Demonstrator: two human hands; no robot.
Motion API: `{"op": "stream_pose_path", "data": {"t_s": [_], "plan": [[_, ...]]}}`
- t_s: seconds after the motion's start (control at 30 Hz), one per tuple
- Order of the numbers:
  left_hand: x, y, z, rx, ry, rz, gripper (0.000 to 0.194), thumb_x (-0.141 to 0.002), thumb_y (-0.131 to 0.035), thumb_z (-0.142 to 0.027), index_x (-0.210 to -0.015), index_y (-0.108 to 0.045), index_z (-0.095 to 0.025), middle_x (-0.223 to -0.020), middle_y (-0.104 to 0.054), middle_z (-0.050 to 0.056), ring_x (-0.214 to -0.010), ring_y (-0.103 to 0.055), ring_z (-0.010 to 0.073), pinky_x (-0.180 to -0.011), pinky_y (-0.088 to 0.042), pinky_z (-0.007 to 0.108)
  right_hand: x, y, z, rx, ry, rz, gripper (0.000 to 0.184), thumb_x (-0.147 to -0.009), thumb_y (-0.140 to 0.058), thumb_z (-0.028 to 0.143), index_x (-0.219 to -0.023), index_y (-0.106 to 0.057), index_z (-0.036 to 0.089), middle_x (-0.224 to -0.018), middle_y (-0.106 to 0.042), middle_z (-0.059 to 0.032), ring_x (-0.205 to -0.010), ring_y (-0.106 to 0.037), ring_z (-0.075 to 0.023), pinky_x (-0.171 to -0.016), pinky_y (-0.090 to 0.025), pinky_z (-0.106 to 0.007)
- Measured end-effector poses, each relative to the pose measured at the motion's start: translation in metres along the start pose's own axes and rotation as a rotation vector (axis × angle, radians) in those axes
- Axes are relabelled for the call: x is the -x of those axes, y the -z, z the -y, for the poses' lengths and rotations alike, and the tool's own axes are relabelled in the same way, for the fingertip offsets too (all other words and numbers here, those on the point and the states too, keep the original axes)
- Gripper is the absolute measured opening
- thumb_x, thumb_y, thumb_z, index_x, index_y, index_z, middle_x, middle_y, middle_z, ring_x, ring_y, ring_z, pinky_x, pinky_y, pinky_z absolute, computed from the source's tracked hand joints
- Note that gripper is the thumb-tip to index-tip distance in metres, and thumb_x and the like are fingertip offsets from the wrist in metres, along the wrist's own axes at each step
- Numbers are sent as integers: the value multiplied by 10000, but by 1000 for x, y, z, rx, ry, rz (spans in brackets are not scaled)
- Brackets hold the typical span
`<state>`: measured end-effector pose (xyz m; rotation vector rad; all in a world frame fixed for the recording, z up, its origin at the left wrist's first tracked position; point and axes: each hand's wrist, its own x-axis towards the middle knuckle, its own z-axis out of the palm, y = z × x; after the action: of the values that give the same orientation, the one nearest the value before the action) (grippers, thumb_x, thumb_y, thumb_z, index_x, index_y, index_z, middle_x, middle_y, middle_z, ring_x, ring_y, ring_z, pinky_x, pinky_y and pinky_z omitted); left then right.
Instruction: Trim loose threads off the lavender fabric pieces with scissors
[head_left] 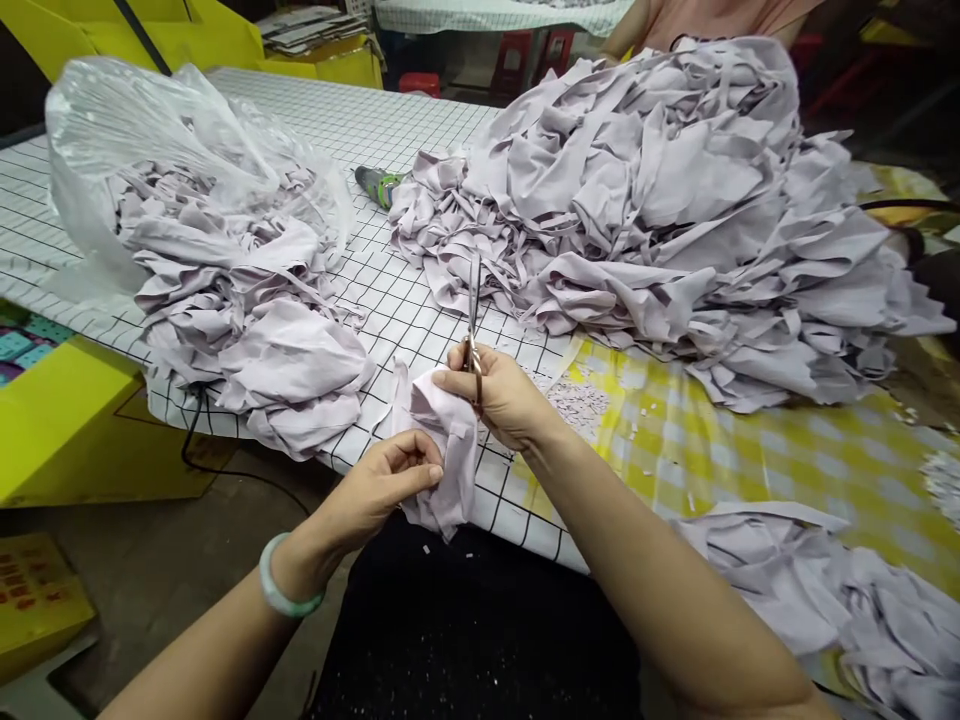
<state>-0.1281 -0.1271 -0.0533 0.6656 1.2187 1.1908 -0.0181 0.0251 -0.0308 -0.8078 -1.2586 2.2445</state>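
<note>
A small piece of pale lilac fabric (454,455) hangs over the table's front edge between my hands. My left hand (397,472), with a jade-coloured bangle on its wrist, pinches the fabric's lower left side. In my right hand (501,395) is a pair of scissors (473,310), its handles round the fingers and its blades pointing away from me. The thumb and fingertips of that hand also touch the fabric's upper edge. Just left of the piece lies a heap of similar fabric (292,365), partly inside a clear plastic bag (161,120).
A big pile of lilac fabric (660,190) covers the right back of the gridded tablecloth (292,95). Small scraps (574,400) lie near a yellow checked cloth (675,450). More fabric (780,570) sits at lower right. A green-and-grey tool (377,185) lies mid-table. Another person (720,20) is behind the pile.
</note>
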Motion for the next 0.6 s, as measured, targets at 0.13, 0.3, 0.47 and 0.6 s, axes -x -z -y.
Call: {"op": "stream_pose_path", "data": {"t_s": [0.13, 0.3, 0.47, 0.6], "plan": [[-3, 8, 5, -174, -157, -97, 168, -867, -680, -320, -895, -617, -166, -900, -585, 39, -841, -556, 157, -764, -463, 287, -17, 4, 11, 16, 94, 24, 465, -574, -900, 310, -754, -482, 211, -615, -445, 101, -509, -388, -53, -479, -288, -207], [-10, 6, 16, -532, -224, -125, 190, -864, -688, -343, -927, -636, -172, -849, -597, 39, -802, -540, 172, -724, -451, 303, -52, 3, 20, 67, 181, 9, 440, -585, -873, 259, -734, -461, 215, -643, -419, 93, -552, -381, -57, -509, -311, -206], [-17, 10, 12, -409, -180, -210, 131, -818, -708, -269, -864, -634, -172, -748, -582, -1, -701, -527, 135, -664, -448, 268, -74, 8, 15, 293, 246, -97, 325, -691, -775, 193, -731, -453, 226, -664, -439, 68, -620, -426, -105, -595, -374, -260], [-17, 25, -9, -25, -67, -265, 287, -753, -781, -260, -965, -615, -161, -764, -650, 12, -686, -615, 134, -626, -488, 237, -59, 17, 7, 652, 434, -219, 286, -728, -785, 235, -742, -500, 222, -828, -595, 2, -846, -535, -180, -836, -444, -366]]}}
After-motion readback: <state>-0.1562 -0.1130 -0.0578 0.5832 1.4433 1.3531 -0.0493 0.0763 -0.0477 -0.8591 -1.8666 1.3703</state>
